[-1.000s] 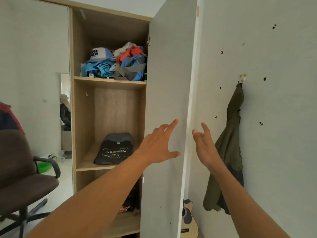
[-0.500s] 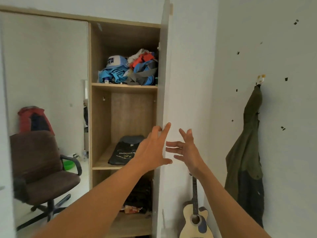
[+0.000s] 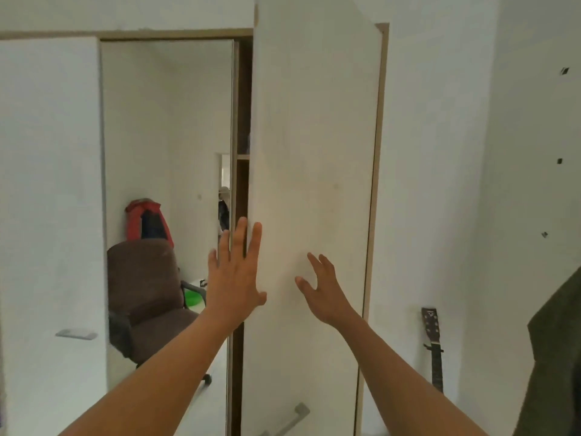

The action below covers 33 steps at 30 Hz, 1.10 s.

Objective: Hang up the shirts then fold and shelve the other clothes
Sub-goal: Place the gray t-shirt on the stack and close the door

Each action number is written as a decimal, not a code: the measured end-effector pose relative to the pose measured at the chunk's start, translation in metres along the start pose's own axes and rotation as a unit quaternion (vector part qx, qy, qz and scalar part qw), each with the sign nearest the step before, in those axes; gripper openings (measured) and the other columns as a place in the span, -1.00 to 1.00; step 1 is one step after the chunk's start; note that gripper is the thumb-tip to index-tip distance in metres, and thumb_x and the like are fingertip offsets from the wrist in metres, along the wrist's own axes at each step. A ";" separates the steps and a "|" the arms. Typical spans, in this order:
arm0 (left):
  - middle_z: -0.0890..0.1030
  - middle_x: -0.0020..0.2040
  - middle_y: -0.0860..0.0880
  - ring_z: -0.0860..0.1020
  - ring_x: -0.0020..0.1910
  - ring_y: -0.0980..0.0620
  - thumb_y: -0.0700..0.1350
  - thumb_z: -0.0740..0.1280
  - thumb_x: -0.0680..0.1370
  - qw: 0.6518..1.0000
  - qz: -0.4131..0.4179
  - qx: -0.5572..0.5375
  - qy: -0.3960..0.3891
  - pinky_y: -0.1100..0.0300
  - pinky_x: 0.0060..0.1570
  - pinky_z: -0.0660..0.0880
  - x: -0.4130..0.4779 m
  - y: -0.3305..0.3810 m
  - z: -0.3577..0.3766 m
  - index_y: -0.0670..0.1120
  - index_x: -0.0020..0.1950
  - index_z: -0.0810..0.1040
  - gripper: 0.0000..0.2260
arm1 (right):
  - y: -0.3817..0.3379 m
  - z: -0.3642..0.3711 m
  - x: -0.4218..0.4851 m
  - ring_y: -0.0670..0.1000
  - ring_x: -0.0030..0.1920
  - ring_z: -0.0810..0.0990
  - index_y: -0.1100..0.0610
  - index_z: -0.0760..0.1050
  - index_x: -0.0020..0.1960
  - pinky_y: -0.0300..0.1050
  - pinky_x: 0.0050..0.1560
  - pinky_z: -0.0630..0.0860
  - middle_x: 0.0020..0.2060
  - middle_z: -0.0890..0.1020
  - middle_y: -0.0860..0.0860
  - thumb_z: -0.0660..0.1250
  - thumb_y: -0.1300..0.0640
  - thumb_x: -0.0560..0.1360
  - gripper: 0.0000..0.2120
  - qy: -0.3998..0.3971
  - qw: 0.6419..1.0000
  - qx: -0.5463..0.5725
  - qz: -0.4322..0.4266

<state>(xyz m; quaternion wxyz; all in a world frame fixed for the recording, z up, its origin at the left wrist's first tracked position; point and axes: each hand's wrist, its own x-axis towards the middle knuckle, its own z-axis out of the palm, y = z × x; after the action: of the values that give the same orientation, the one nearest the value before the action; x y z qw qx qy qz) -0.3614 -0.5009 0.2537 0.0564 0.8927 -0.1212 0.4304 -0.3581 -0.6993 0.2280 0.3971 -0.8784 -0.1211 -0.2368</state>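
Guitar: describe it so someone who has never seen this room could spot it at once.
Find the tall white wardrobe door standing ajar mid-frame. Right of its wood-edged side, low against the white wall, a dark guitar stands upright, only neck and headstock showing. It is the thin dark thing between the door and the olive jacket at the right edge.

Looks like a bedroom in a home. Shows a tall white wardrobe (image 3: 314,152) with a mirror door (image 3: 166,136) and a wooden shelf (image 3: 242,157) inside. Reflects a brown swivel chair (image 3: 144,291). Has a guitar (image 3: 435,350) upright against the plain white wall (image 3: 440,152), with a dark green jacket (image 3: 559,357) nearby.
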 end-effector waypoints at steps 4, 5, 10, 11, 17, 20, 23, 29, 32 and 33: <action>-0.19 0.62 -0.20 -0.20 0.57 -0.35 0.32 0.60 0.15 0.997 0.016 0.081 0.011 -0.42 0.46 -0.03 0.026 -0.037 0.053 -0.15 0.63 -0.06 0.30 | 0.032 0.030 0.049 0.04 0.61 -0.13 -0.10 -0.07 0.63 0.23 0.53 0.17 0.60 -0.22 -0.12 0.25 -0.17 0.60 -0.26 0.004 0.995 -0.095 0.014; -0.20 0.62 -0.21 -0.22 0.56 -0.35 0.32 0.60 0.13 0.995 0.022 0.094 -0.003 -0.42 0.46 -0.07 0.031 -0.046 0.067 -0.18 0.63 -0.09 0.33 | 0.038 0.036 0.060 0.05 0.61 -0.17 -0.12 -0.09 0.62 0.31 0.51 0.16 0.60 -0.24 -0.13 0.26 -0.19 0.59 -0.24 0.001 0.993 -0.118 0.021; -0.21 0.60 -0.28 -0.21 0.57 -0.34 0.15 0.66 0.18 0.995 0.045 0.080 -0.031 -0.36 0.48 -0.07 0.045 -0.078 0.144 -0.24 0.57 -0.22 0.33 | 0.076 0.062 0.102 0.10 0.60 -0.27 -0.19 -0.21 0.61 0.43 0.46 0.05 0.57 -0.34 -0.18 0.34 -0.19 0.54 -0.12 -0.013 0.978 -0.202 0.045; -0.20 0.60 -0.29 -0.18 0.57 -0.35 0.10 0.68 0.16 0.995 0.052 0.073 -0.041 -0.36 0.48 0.01 0.044 -0.082 0.161 -0.25 0.58 -0.19 0.33 | 0.085 0.067 0.106 0.10 0.60 -0.29 -0.21 -0.25 0.60 0.44 0.46 0.03 0.55 -0.39 -0.21 0.36 -0.19 0.53 -0.08 -0.013 0.975 -0.215 0.044; 0.02 0.60 -0.31 -0.01 0.56 -0.38 0.17 0.71 -0.14 0.988 0.069 -0.011 -0.136 -0.27 0.42 0.18 0.031 -0.087 0.255 -0.21 0.59 0.04 0.46 | 0.153 0.107 0.109 0.15 0.50 -0.54 -0.18 -0.50 0.53 0.50 0.47 -0.03 0.47 -0.57 -0.13 0.48 -0.24 0.40 0.21 -0.018 0.938 -0.342 0.059; -0.02 0.61 -0.28 0.00 0.57 -0.36 0.12 0.72 -0.02 0.989 0.053 -0.056 -0.129 -0.26 0.38 0.34 0.042 -0.087 0.283 -0.21 0.60 0.02 0.38 | 0.178 0.127 0.113 0.19 0.52 -0.50 -0.15 -0.49 0.54 0.55 0.41 -0.01 0.53 -0.48 -0.05 0.57 -0.29 0.23 0.38 -0.004 0.922 -0.379 0.082; -0.05 0.62 -0.27 -0.04 0.58 -0.33 0.02 0.72 0.09 0.990 0.048 -0.068 -0.114 -0.24 0.44 0.26 0.048 -0.089 0.305 -0.21 0.61 0.00 0.29 | 0.195 0.142 0.123 0.29 0.59 -0.23 -0.03 -0.21 0.63 0.64 0.26 0.17 0.62 -0.17 0.09 0.69 -0.25 -0.02 0.51 0.021 0.920 -0.383 0.083; -0.03 0.61 -0.28 -0.05 0.58 -0.33 0.09 0.71 0.03 0.991 0.063 -0.062 -0.099 -0.19 0.48 0.11 0.060 -0.094 0.332 -0.23 0.61 0.06 0.32 | 0.213 0.156 0.138 0.33 0.58 -0.18 0.02 -0.08 0.64 0.60 0.28 0.02 0.62 -0.09 0.15 0.71 -0.17 -0.02 0.46 0.055 0.916 -0.391 0.067; -0.07 0.62 -0.25 -0.06 0.59 -0.30 0.12 0.69 0.04 0.989 0.079 -0.068 -0.102 -0.19 0.49 0.18 0.062 -0.101 0.333 -0.20 0.62 0.00 0.34 | 0.207 0.155 0.138 0.31 0.58 -0.24 0.01 -0.12 0.64 0.58 0.30 0.02 0.62 -0.15 0.14 0.69 -0.18 0.04 0.42 0.048 0.914 -0.396 0.079; -0.08 0.62 -0.25 -0.07 0.59 -0.30 0.13 0.69 0.05 0.989 0.085 -0.067 -0.102 -0.20 0.48 0.20 0.059 -0.103 0.331 -0.21 0.62 -0.01 0.34 | 0.206 0.154 0.135 0.31 0.58 -0.25 0.01 -0.14 0.64 0.59 0.30 0.06 0.62 -0.17 0.13 0.69 -0.18 0.06 0.42 0.049 0.912 -0.400 0.078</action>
<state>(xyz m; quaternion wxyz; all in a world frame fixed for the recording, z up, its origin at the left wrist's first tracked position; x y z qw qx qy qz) -0.0489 -0.4796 0.0943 0.0670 0.9125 -0.2300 0.3316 -0.1107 -0.7146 0.0774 0.0357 -0.9578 0.0724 -0.2760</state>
